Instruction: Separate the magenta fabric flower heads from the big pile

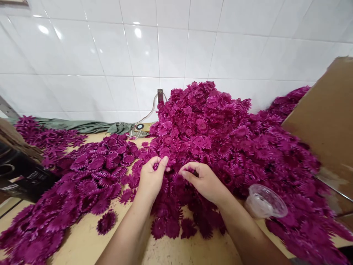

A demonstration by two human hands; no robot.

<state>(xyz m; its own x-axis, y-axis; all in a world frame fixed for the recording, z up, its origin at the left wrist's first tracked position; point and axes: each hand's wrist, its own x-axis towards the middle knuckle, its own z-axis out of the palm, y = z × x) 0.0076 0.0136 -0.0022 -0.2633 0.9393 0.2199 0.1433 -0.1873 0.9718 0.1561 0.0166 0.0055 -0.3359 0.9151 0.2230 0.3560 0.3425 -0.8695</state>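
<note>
A big heap of magenta plastic flower pieces (209, 125) rises in the middle of the table against the tiled wall. My left hand (151, 178) is at the heap's near edge, its thumb and fingers pinched on a flower piece. My right hand (202, 180) is beside it, fingers curled and pinching another flower piece (190, 170). A flatter spread of the same flower pieces (93, 173) lies to the left of my hands, and several loose ones (106, 222) sit near my forearms.
A clear plastic cup (264, 200) lies tipped on the flowers by my right forearm. A cardboard flap (328, 117) stands at the right. A dark box (22, 173) sits at the left edge. A green cloth (91, 126) and a cable (149, 112) lie by the wall.
</note>
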